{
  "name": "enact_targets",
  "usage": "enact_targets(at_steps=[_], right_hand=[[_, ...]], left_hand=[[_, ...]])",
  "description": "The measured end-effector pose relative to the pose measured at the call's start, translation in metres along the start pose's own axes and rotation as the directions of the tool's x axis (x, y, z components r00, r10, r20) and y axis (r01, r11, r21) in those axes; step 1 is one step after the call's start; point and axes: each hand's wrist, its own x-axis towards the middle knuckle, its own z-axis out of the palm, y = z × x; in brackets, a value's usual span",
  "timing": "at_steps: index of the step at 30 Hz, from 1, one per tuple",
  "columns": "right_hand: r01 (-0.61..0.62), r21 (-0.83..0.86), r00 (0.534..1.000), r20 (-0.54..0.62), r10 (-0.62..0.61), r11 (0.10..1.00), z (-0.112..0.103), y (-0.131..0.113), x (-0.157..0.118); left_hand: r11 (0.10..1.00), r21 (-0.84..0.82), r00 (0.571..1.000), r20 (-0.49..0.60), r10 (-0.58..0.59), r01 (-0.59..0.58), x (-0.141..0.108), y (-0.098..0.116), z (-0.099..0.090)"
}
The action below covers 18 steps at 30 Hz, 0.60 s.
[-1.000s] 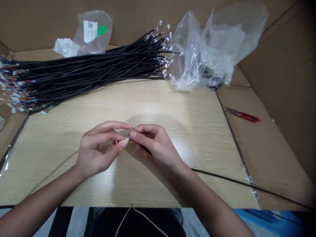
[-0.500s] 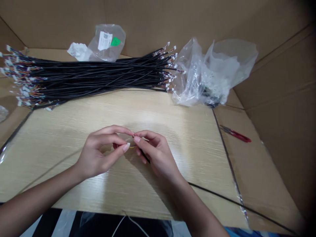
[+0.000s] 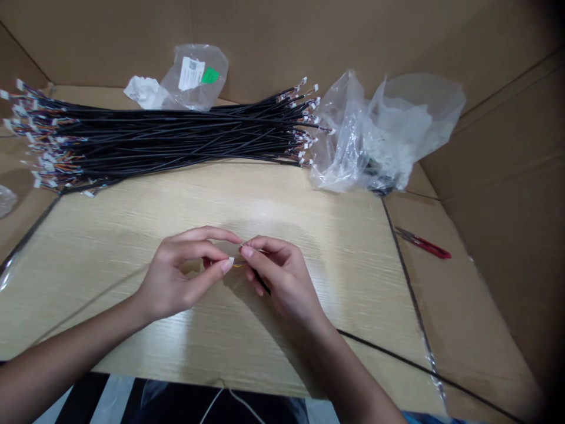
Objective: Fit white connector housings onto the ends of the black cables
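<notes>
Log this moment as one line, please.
left hand: pinching white connector | right hand: holding black cable | red-handled snips: on cardboard, right

On the clear bag [image 3: 192, 99], a white label [image 3: 191, 75] and green sticker [image 3: 210, 75], print illegible.

1 black cable [image 3: 384, 351] trails out beneath the right hand [image 3: 285, 268]; its thin wires [image 3: 238, 265], 1 yellow, reach a white connector [image 3: 231, 261] pinched in the left hand [image 3: 172, 277].

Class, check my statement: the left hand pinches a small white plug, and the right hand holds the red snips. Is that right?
Not quite. The head view shows the right hand holding a black cable, not the red snips, which lie on the cardboard. The left hand does pinch a small white plug.
</notes>
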Motion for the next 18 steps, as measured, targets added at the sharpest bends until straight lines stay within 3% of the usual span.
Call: enact_targets(at_steps=[5,9,13,18], right_hand=[[0.054,-0.087,0.997,-0.043,-0.058,0.995,0.003,-0.0038,-0.0012],[0.185,-0.206,0.971,-0.114,-0.212,0.961,0.0062,-0.0009,-0.0024],[0.305,-0.35,0.924,-0.114,-0.364,0.885,0.0064,0.0041,-0.0047],[0.416,-0.553,0.858,-0.025,-0.514,0.722,0.0055,0.0051,-0.0064]], left_hand=[[1.0,-0.03,1.0,0.002,-0.008,0.008,-0.0009,-0.0009,0.0006],[1.0,-0.026,1.0,0.003,0.007,-0.007,-0.0023,-0.0027,0.0011],[1.0,-0.02,1.0,-0.009,0.002,-0.002,-0.0026,-0.0027,0.0006],[1.0,-0.007,0.999,-0.028,-0.025,0.025,-0.0024,-0.0016,0.0011]])
